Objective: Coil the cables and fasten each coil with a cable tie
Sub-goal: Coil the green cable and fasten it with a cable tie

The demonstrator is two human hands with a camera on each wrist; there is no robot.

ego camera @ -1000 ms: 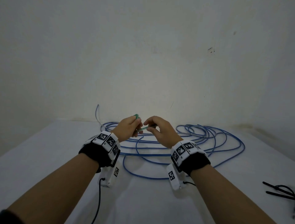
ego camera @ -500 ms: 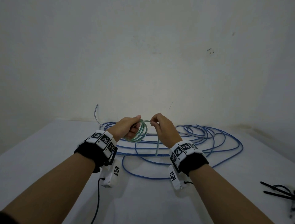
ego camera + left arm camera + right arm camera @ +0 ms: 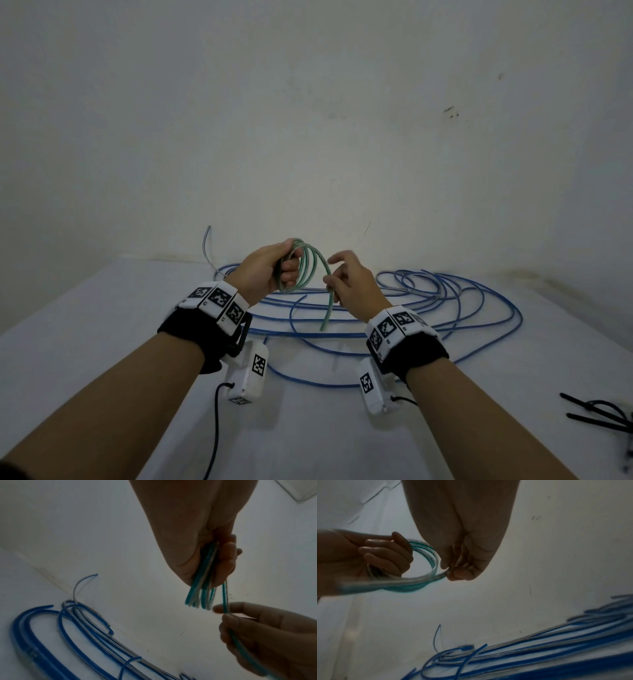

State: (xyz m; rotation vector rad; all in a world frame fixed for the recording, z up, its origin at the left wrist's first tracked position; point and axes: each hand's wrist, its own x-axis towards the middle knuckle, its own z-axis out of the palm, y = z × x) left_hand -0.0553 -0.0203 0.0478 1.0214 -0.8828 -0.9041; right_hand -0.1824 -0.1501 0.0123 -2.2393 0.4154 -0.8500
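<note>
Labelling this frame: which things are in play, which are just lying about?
In play:
green cable, coil gripped by left hand, tail pinched by right hand
black cable ties
blue cables, uncoiled

Lying about:
white table

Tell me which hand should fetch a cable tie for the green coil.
Right. The black ties lie on its side, and it only pinches the loose end, while the left hand grips the coil.

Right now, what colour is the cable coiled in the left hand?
Green with a clear stripe, the coiled cable shows best in the left wrist view.
</note>
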